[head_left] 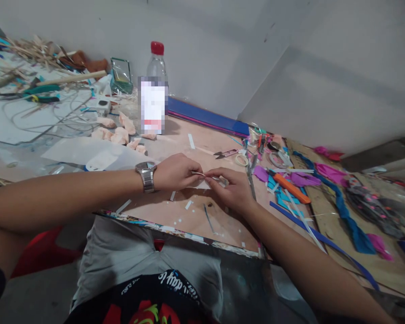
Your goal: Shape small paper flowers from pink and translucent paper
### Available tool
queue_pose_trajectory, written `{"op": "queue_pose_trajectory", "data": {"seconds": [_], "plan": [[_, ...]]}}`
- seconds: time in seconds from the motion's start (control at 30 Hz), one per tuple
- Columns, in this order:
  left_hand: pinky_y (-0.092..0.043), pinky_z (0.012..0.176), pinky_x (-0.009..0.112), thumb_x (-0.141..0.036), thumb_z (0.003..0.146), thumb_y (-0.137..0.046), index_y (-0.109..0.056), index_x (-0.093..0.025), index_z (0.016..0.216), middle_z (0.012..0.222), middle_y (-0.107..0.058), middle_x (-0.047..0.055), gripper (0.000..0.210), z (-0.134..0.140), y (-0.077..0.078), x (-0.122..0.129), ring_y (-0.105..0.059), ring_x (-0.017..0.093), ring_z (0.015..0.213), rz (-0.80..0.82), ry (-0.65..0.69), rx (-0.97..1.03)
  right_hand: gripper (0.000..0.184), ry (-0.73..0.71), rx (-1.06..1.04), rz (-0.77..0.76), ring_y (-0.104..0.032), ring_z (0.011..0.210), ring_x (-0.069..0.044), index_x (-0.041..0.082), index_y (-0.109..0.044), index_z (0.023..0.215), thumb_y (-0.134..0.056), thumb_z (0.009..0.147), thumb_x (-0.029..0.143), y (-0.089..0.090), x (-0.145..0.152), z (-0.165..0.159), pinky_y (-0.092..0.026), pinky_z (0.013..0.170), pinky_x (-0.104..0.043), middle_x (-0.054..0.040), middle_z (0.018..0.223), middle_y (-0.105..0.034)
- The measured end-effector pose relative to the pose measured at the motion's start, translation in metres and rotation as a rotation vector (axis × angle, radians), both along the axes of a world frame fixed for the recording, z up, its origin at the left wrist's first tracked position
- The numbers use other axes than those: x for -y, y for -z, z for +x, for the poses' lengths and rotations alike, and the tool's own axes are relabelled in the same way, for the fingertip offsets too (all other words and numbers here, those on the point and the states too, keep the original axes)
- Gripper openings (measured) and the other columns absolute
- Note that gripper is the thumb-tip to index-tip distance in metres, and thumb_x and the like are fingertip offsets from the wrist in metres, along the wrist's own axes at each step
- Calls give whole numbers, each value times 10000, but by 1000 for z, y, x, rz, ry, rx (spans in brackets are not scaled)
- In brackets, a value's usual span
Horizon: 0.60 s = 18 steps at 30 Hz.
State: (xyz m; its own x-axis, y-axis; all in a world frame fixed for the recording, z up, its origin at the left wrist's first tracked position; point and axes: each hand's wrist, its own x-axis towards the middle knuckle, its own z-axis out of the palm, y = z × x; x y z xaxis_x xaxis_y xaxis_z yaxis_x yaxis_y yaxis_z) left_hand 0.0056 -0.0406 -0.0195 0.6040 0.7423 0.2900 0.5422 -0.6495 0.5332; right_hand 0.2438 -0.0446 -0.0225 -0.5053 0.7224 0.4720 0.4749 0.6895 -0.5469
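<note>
Over the middle of the wooden board [222, 220], my left hand [175, 172] and my right hand [234, 186] meet fingertip to fingertip. Both are closed in a pinch on one thin pale strip [198, 173], slightly bent, its exact kind too small to tell. A metal watch [146, 176] is on my left wrist. Small white paper pieces [188, 205] and a thin dark strand [208, 218] lie on the board just in front of my hands. Behind them are thread snips [225, 154] and a small tape roll [241, 160].
A red-capped bottle [157, 60] stands at the back beside peach-coloured crumpled petals [120, 135]. Pliers [42, 90], wire and sticks crowd the left. Along the wall lies a blue flat stack [205, 114]. To the right are an orange cutter [292, 188] and blue crepe strips [344, 211].
</note>
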Motion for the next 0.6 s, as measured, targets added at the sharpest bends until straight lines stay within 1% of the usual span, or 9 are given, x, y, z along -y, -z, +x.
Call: {"op": "queue_pose_trajectory", "data": {"seconds": [0.13, 0.27, 0.37, 0.47, 0.53, 0.6], "plan": [[-416, 677, 273, -328, 940, -591, -813, -188, 976, 815, -789, 44, 265, -1, -5, 2, -669, 153, 709, -132, -11, 41, 122, -59, -3, 79, -783, 817, -205, 247, -806, 966, -687, 947, 228, 0, -1, 1, -618, 789, -344, -45, 915, -836], [-406, 633, 255, -235, 886, -560, -801, -158, 902, 770, -772, 40, 253, 0, -10, 3, -642, 135, 659, -255, -30, 82, 133, -106, 5, 127, -786, 817, -200, 247, -798, 952, -668, 948, 220, -3, 0, 0, -622, 798, -352, -49, 916, -834], [-394, 617, 247, -201, 851, -572, -789, -155, 877, 758, -762, 34, 223, 1, -11, 4, -629, 127, 648, -305, -32, 102, 127, -123, 4, 144, -787, 819, -199, 239, -792, 946, -669, 949, 208, -5, 0, -1, -621, 796, -352, -59, 915, -833], [-370, 611, 251, -286, 891, -602, -787, -154, 898, 745, -736, 29, 227, 1, -13, 5, -596, 125, 641, -295, -23, 93, 123, -136, 4, 162, -787, 817, -200, 237, -791, 949, -674, 948, 197, -6, 0, -2, -622, 794, -354, -63, 913, -834], [-363, 617, 252, -369, 943, -582, -777, -146, 890, 746, -722, 33, 301, 1, -13, 5, -580, 126, 651, -278, -14, 98, 124, -139, 1, 184, -786, 810, -196, 233, -790, 946, -672, 954, 196, -7, 1, -3, -619, 791, -347, -61, 902, -833], [-360, 620, 248, -390, 973, -550, -761, -139, 871, 742, -713, 35, 343, 2, -14, 5, -571, 125, 656, -279, -13, 110, 126, -137, 12, 200, -786, 812, -192, 229, -793, 956, -671, 963, 199, -7, 1, -3, -616, 791, -338, -61, 906, -835]]}}
